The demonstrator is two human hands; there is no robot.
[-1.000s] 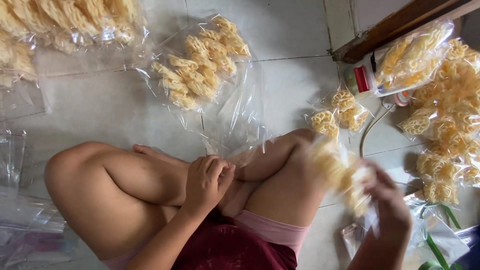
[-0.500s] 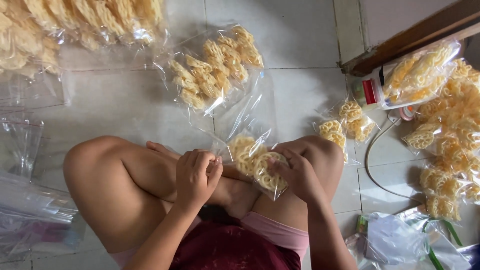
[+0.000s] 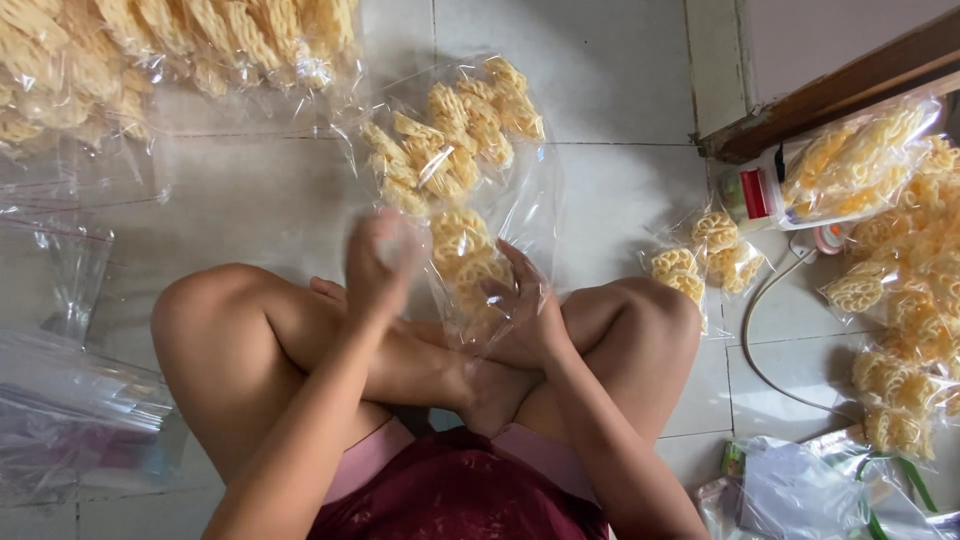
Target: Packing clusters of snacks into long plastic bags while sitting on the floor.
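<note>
Crinkly clear snack bag (image 3: 470,270) of lattice-shaped yellow crackers between both hands

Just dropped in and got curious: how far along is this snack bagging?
Done, it seems: filled clear bags lie on the tiled floor, one straight ahead, a small one beside the knee, more at far right. In hand: the right hand holds a bag of yellow lattice crackers, the left hand blurred against it. Left: a stack of empty bags.
</note>
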